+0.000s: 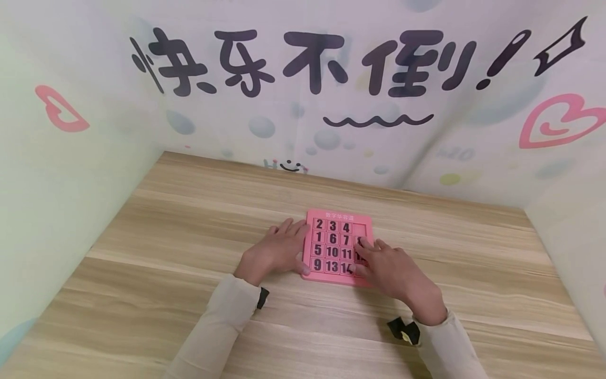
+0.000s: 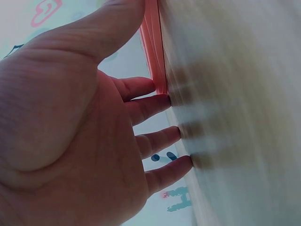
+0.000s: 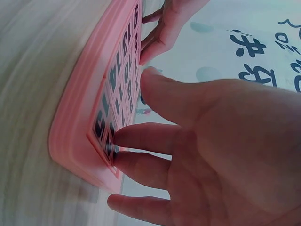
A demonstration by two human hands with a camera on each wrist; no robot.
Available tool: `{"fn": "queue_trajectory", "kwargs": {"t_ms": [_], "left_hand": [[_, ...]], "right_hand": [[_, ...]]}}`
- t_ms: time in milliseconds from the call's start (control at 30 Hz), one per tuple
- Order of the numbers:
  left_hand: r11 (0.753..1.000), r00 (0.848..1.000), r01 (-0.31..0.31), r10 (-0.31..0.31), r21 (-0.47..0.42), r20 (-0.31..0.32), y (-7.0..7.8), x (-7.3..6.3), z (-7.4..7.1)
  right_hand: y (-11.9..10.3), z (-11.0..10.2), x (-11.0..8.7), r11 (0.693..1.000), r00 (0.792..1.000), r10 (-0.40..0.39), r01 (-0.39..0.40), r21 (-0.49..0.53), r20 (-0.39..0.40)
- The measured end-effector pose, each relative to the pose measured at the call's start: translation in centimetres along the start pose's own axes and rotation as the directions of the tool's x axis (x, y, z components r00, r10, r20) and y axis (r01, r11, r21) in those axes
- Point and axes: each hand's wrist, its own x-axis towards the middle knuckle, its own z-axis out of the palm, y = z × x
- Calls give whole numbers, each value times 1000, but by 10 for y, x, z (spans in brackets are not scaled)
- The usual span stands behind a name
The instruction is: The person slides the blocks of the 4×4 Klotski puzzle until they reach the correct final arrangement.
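A pink sliding number puzzle [image 1: 326, 279] lies on the table, its top-right slot [image 1: 360, 229] vacant. Tiles 2, 3 and 4 fill the rest of the top row. My left hand [image 1: 278, 248] rests along the left side of the frame, thumb near the bottom-left corner; in the left wrist view its fingers [image 2: 157, 140] are extended, with the tips at the tabletop. From the right, my right hand [image 1: 394, 269] reaches over the right column, partly hiding the tiles there. Its extended fingers [image 3: 146, 162] touch tiles near the frame's corner, and the thumb [image 3: 162, 89] hovers above the board.
The wood-grain table [image 1: 189, 210] extends around the puzzle on all sides. A printed white backdrop [image 1: 303, 121] with large black characters stands behind its back edge, and pale walls rise at left and right. Dark straps [image 1: 404, 331] circle both wrists.
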Motion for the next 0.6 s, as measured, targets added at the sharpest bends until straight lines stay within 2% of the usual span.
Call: {"fn": "queue_trajectory", "kwargs": {"t_ms": [100,267,333,600], "left_hand": [[1000,1000,-2,2,-2,-1,0,0,1],[1000,1000,6,-6,-9,1,1,0,0],[1000,1000,6,-6,-8,2,2,0,-1],[1000,1000,-3,3,-12,-4,1,0,-1]], "right_hand": [[1,0,0,1000,999,-22,22,-8,-28],[3,2,5,999,989,-33,32,-7,-146],[2,4,7,1000,985,-24,25,3,-169],[-1,8,18,999,990,-4,9,35,-144]]}}
